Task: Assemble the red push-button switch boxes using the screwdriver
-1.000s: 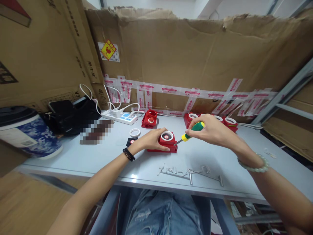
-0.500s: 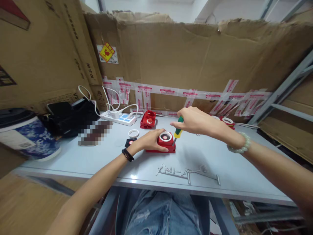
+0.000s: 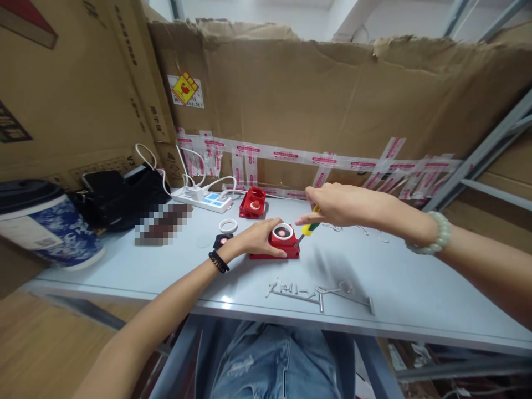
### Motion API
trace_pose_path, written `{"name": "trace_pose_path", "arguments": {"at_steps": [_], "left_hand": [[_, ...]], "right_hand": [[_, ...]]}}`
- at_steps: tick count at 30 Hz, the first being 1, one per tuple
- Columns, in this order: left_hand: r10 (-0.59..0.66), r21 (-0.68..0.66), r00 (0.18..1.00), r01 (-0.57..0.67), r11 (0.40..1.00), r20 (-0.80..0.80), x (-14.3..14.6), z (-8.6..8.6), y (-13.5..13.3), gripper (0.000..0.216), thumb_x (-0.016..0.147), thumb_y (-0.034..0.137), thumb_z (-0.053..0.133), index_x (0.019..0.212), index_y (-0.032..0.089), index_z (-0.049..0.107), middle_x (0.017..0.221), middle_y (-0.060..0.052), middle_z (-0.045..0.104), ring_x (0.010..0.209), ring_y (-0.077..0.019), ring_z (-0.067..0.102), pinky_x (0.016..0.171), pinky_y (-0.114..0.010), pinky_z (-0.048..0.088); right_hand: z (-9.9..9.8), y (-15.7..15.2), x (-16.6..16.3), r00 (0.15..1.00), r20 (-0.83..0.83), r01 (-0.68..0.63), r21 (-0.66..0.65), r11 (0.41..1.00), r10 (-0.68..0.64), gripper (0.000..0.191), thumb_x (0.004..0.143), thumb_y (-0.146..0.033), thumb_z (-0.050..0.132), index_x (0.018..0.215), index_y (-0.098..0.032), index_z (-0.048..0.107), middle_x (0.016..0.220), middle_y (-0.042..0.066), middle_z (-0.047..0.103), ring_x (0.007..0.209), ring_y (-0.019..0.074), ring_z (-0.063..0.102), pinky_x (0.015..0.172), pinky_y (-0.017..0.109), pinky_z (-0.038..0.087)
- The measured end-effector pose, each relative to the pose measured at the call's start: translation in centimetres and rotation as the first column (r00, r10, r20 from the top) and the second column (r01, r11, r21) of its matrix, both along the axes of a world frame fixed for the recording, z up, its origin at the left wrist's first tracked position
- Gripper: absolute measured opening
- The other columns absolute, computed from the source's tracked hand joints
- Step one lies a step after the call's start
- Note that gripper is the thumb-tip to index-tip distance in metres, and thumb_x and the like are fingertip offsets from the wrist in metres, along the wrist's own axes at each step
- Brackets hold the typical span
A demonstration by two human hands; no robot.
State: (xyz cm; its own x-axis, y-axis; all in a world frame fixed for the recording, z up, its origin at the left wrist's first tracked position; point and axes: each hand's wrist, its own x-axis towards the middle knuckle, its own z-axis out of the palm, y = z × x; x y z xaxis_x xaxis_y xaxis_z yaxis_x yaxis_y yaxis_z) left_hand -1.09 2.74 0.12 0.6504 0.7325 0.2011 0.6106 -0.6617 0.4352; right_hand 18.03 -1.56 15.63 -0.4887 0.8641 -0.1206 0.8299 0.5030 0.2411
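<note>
My left hand [image 3: 258, 238] is wrapped around the left side of a red box-shaped housing [image 3: 286, 244], which has a white ring and a black disc on top. My right hand [image 3: 328, 205] grips a screwdriver [image 3: 308, 228] with a green and yellow handle, tilted to the right. Its tip touches the right end of the housing or lies right beside it; which one I cannot tell. Left of my left hand lie a black part [image 3: 220, 240] and a white ring [image 3: 228, 225]. A second red housing [image 3: 252, 203] stands behind.
Metal T-shaped bars [image 3: 299, 298] and small screws lie near the front edge. More small metal pieces [image 3: 361, 230] are behind my right hand. A power strip [image 3: 203, 199], black bag [image 3: 120, 202] and patterned cup [image 3: 45, 227] stand at left. Cardboard [image 3: 291, 94] walls the back.
My right hand has moved slightly right, and the screwdriver now leans further over to the right. My left hand stays on the red housing.
</note>
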Motion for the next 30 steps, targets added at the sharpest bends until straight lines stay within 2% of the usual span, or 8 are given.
{"name": "trace_pose_path", "arguments": {"at_steps": [2,4,11,16,20,24,27,30], "left_hand": [[-0.002,0.005,1.0,0.002,1.0,0.001,0.0,-0.1,0.0,0.061,0.063,0.057,0.068,0.106,0.019,0.047,0.098,-0.007,0.058,0.085,-0.0253,0.057,0.069,-0.031,0.039],[-0.008,0.004,1.0,0.008,1.0,0.004,0.0,0.0,0.0,0.061,0.063,0.058,0.068,0.106,0.019,0.047,0.098,-0.007,0.059,0.085,-0.0251,0.057,0.069,-0.031,0.04],[-0.022,-0.003,1.0,0.022,1.0,0.013,-0.1,0.1,0.0,0.058,0.064,0.059,0.067,0.101,0.019,0.048,0.095,-0.006,0.058,0.082,-0.0238,0.057,0.07,-0.031,0.04],[-0.017,0.004,1.0,0.016,1.0,0.017,-0.1,0.3,-0.2,0.067,0.063,0.06,0.068,0.114,0.021,0.048,0.105,-0.009,0.058,0.095,-0.0287,0.056,0.08,-0.038,0.042],[-0.006,0.159,0.985,-0.022,0.987,0.173,0.8,2.1,-0.9,0.066,0.069,0.056,0.066,0.121,0.021,0.045,0.118,-0.011,0.053,0.106,-0.0304,0.051,0.089,-0.043,0.04],[-0.121,0.152,0.917,0.068,0.986,0.38,2.8,4.4,-1.5,0.025,0.084,0.037,0.052,0.094,0.015,0.057,0.089,-0.006,0.063,0.079,-0.0192,0.058,0.07,-0.03,0.045],[-0.124,0.114,0.89,0.081,0.99,0.439,4.0,4.9,-1.5,0.022,0.083,0.033,0.053,0.077,0.014,0.06,0.072,-0.002,0.062,0.068,-0.0156,0.057,0.063,-0.026,0.043],[-0.135,0.139,0.849,0.073,0.988,0.51,5.0,4.6,-1.3,0.02,0.08,0.034,0.06,0.077,0.015,0.061,0.076,-0.001,0.063,0.072,-0.0149,0.057,0.068,-0.025,0.043]], "right_hand": [[-0.3,0.0,-0.5,0.996,0.04,0.073,0.09,0.993,-0.077,0.049,0.086,-0.058,0.034,0.077,-0.015,0.057,0.062,0.008,0.054,0.055,0.0177,0.049,0.049,0.031,0.03],[-0.5,0.1,-0.9,0.999,0.031,0.037,0.108,0.993,-0.041,0.046,0.088,-0.053,0.036,0.071,-0.016,0.057,0.056,0.006,0.052,0.052,0.0167,0.047,0.049,0.03,0.028],[0.1,-0.6,-0.4,0.924,-0.052,-0.381,-0.013,0.925,0.379,0.009,0.083,-0.022,0.051,0.09,-0.019,0.056,0.088,0.007,0.057,0.075,0.0174,0.051,0.063,0.029,0.034],[0.2,-0.9,-0.2,0.944,-0.084,-0.326,-0.082,0.942,0.319,0.021,0.079,-0.008,0.047,0.094,-0.02,0.053,0.1,0.008,0.05,0.074,0.0156,0.048,0.062,0.028,0.035],[-0.3,-0.6,-0.3,0.933,-0.152,-0.338,-0.062,0.939,0.326,0.013,0.078,-0.014,0.05,0.09,-0.019,0.05,0.095,0.007,0.05,0.074,0.0156,0.047,0.064,0.028,0.036],[-0.9,-0.6,-0.2,0.932,-0.222,-0.293,-0.001,0.956,0.285,0.015,0.088,-0.031,0.043,0.09,-0.017,0.047,0.092,0.008,0.052,0.074,0.0165,0.049,0.066,0.03,0.037],[-1.3,-0.7,0.1,0.946,-0.248,-0.196,0.075,0.978,0.209,0.028,0.093,-0.04,0.032,0.093,-0.015,0.046,0.09,0.01,0.055,0.071,0.0169,0.052,0.062,0.029,0.036],[-1.5,-0.9,0.2,0.979,-0.193,-0.039,0.168,0.985,0.072,0.039,0.091,-0.049,0.031,0.091,-0.014,0.048,0.077,0.01,0.057,0.062,0.0184,0.052,0.053,0.029,0.031]]}}
